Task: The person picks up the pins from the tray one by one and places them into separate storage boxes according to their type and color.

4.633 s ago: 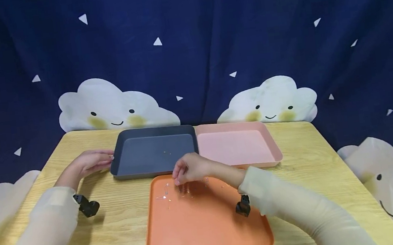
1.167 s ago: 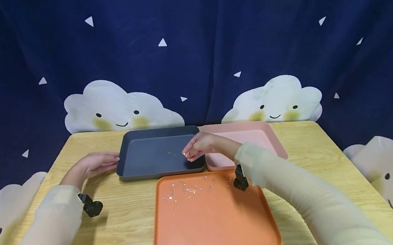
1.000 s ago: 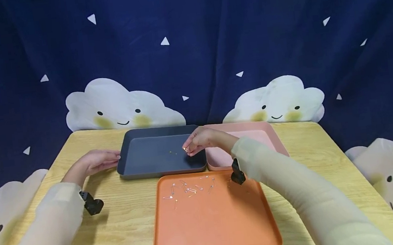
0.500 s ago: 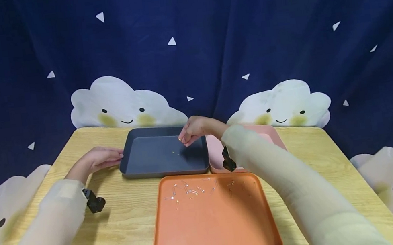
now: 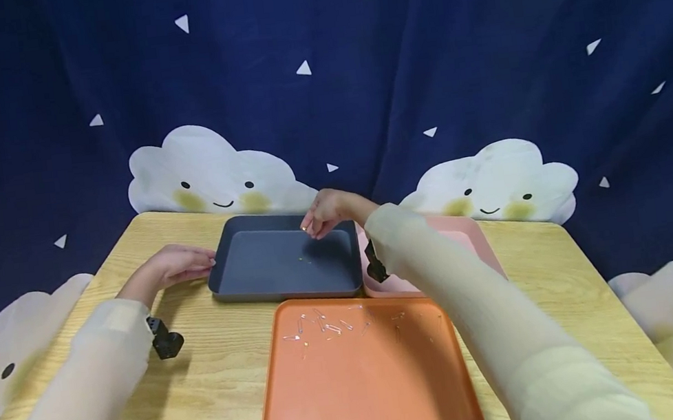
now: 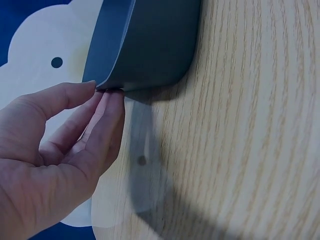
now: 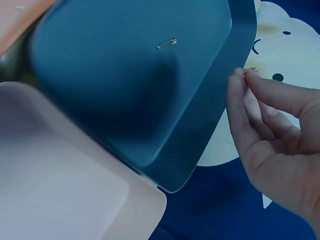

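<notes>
Right fingers [image 7: 237, 102] pinch 1 gold pin [image 7: 255, 70]; left fingers [image 6: 107, 125] pinch 1 dark tray [image 5: 258, 264] holding 1 more pin [image 7: 173, 41].

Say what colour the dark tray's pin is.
The pin is gold, clearest in the right wrist view.

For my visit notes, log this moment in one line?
right hand: pinches gold pin; left hand: holds gray tray; orange tray: more pins
</notes>
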The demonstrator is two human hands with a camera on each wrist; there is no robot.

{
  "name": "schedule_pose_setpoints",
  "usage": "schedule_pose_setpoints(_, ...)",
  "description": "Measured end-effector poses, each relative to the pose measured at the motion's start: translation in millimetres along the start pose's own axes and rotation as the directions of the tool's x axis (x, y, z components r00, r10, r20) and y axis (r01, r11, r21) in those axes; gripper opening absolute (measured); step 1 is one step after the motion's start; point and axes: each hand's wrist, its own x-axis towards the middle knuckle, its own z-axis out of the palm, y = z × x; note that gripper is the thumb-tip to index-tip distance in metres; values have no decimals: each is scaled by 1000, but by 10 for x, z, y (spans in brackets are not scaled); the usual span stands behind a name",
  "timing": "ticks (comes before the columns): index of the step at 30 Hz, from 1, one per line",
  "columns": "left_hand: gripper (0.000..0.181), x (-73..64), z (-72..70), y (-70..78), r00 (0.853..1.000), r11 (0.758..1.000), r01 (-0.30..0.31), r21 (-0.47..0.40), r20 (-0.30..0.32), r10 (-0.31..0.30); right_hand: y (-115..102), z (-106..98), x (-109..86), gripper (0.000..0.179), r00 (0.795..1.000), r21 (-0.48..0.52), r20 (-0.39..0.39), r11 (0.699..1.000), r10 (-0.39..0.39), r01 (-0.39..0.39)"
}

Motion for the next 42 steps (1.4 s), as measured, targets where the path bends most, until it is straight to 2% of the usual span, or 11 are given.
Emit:
schedule_pose_setpoints(3, 55, 12, 25, 2, 1000, 1000, -4, -16, -13, 4, 27, -22, 112, 30, 1000, -8, -14, 1000, -1, 1)
schedule_pose_setpoints(5, 54, 21, 51, 1, 1000, 1000, -6, -15, -22, 6, 170, -88, 419, 29, 1000, -2, 25, 1000, -9, 9)
schedule_pose_setpoints(10, 53, 52, 152, -2, 999, 1000, 3, -12, -40, -4, 712, -253, 1456, 22, 994, -11, 107, 1000, -28, 29)
schedule_pose_setpoints(12, 53, 64, 188, -4, 999, 1000, 7, -10, -42, -7, 848, -244, 1672, 22, 997, -30, 79, 999, -15, 17)
schedule_pose_setpoints(23, 52, 86, 201, -4, 998, 999, 23, -27, -57, -25, 1026, -123, 1767, 17, 1000, -136, -14, 991, -12, 10)
schedule_pose_setpoints(27, 52, 78, 181, -4, 998, 999, 27, -22, -58, -29, 1164, -118, 1976, 14, 1000, -191, -17, 981, 22, -25)
schedule_pose_setpoints(31, 52, 57, 170, 0, 998, 999, 26, -29, -65, -28, 1255, -110, 2198, 15, 999, -238, -44, 971, 8, -18)
schedule_pose_setpoints(33, 52, 46, 159, -2, 997, 999, 21, -36, -70, -23, 1193, -94, 2135, 18, 998, -240, -65, 971, -12, -4)
schedule_pose_setpoints(35, 52, 31, 143, -10, 998, 999, 6, -38, -65, -9, 1045, -79, 1898, 18, 997, -227, -54, 973, -59, 45)
schedule_pose_setpoints(39, 52, 12, 105, -42, 998, 1000, -7, -29, -58, 5, 516, 32, 914, 24, 994, -162, -28, 981, -109, 103)
schedule_pose_setpoints(42, 52, 1, 68, -56, 998, 1000, -7, -22, -66, 5, 171, 131, 244, 31, 992, -123, -76, 988, -101, 91)
